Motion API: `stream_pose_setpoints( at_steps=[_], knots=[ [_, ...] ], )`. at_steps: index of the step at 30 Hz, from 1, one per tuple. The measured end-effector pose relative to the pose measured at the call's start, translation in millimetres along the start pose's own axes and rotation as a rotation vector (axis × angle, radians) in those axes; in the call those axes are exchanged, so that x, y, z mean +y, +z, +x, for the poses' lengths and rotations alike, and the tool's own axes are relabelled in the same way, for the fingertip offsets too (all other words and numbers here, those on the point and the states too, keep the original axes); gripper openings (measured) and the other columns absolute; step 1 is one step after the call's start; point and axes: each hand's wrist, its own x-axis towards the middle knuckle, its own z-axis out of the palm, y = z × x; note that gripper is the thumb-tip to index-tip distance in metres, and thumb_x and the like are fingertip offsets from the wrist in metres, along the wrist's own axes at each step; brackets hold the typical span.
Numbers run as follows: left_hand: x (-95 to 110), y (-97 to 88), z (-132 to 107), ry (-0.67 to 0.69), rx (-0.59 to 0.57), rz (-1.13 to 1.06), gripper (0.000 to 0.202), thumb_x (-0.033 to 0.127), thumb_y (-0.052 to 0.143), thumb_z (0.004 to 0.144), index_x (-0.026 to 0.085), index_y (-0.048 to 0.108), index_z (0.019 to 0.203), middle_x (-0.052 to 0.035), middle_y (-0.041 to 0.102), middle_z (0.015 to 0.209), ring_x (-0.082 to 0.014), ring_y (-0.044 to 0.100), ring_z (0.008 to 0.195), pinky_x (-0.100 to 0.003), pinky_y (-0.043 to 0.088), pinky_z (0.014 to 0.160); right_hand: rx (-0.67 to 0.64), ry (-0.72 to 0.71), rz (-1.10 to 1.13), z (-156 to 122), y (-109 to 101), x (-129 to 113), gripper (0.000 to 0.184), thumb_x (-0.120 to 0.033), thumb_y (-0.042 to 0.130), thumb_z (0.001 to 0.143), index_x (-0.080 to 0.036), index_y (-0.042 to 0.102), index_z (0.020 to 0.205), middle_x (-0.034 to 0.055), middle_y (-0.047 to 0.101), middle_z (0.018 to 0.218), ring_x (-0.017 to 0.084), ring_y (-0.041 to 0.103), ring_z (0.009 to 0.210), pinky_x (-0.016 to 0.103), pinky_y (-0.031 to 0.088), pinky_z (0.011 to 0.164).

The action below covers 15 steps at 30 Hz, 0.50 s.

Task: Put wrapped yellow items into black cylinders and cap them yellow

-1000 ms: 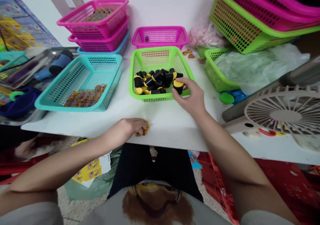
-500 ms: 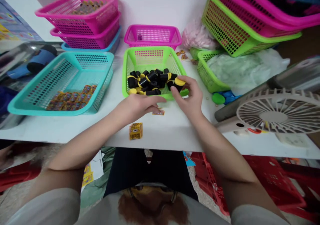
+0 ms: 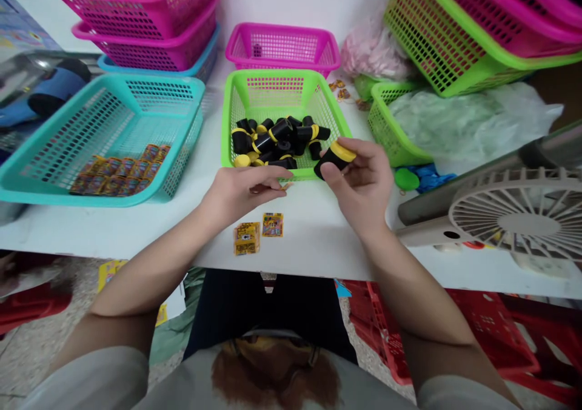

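Note:
My right hand [image 3: 361, 182] grips a small black container with a yellow lid [image 3: 336, 157], tilted, at the front right corner of the green basket [image 3: 228, 119]. Several more black containers with yellow lids [image 3: 279, 132] lie jumbled in that basket. In front of it, my left hand [image 3: 243, 191] is closed in a pinch on a thin label [image 3: 287, 186], of which only an edge shows. Below that hand, a single printed yellow label [image 3: 273, 224] lies on the white table. To its left is a small stack of yellow labels [image 3: 247, 239].
A turquoise basket [image 3: 182, 97] at left holds rows of labelled pieces [image 3: 120, 176]. Behind stand pink baskets [image 3: 282, 31]. At right are a small green basket with plastic bags [image 3: 395, 134], stacked baskets [image 3: 436, 40] and a grey fan [image 3: 522, 216].
My right hand has drawn the container slightly right, out past the basket's rim. My left hand has risen off the table with a label, uncovering the single label. The view has shifted a little.

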Motion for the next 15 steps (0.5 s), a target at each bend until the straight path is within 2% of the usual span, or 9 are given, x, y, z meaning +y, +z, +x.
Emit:
stream_pose_setpoints(
  at_steps=[4,9,12,15],
  knots=[
    [2.8,3.1,-2.9,-0.044,0.004,0.039,0.026,0.029,0.072,0.096,0.024,0.07,0.122,0.0032,0.081,0.09,-0.0113,0.079,0.08,-0.02,0.064,0.081,0.016,0.014,0.097,-5.2,4.2,-2.9,0.035,-0.051,0.08,0.086,-0.032,0.063,0.109,0.0005,0.069,0.097,0.015,0.069,0.083,0.033,0.061,0.071],
    [-0.6,9.2,-7.7,-0.072,0.0,-0.026,0.037,0.03,0.07,0.098,0.021,0.053,0.13,0.0013,0.08,0.088,-0.0129,0.081,0.081,-0.016,0.06,0.069,0.081,0.04,0.128,-4.7,7.8,-3.5,0.034,-0.053,0.081,0.085,-0.029,0.06,0.094,-0.0012,0.068,0.096,0.013,0.068,0.085,0.028,0.058,0.07],
    [-8.0,14.7,-9.4,0.018,0.021,-0.072,0.036,0.031,0.065,0.101,0.02,0.047,0.13,-0.0008,0.078,0.09,-0.0134,0.08,0.08,-0.018,0.06,0.067,0.081,0.106,0.128,-3.3,9.1,-6.0,0.038,-0.057,0.082,0.082,-0.028,0.06,0.091,-0.0017,0.069,0.095,0.012,0.069,0.084,0.026,0.058,0.069],
    [-13.4,17.6,-8.6,0.105,-0.001,-0.042,0.021,0.032,0.059,0.104,0.018,0.055,0.119,-0.0012,0.076,0.086,-0.0118,0.077,0.073,-0.02,0.06,0.066,0.071,0.162,0.152,-2.4,10.2,-10.7,0.043,-0.062,0.082,0.08,-0.027,0.057,0.085,-0.0024,0.071,0.093,0.01,0.069,0.077,0.025,0.059,0.067]
  ],
)
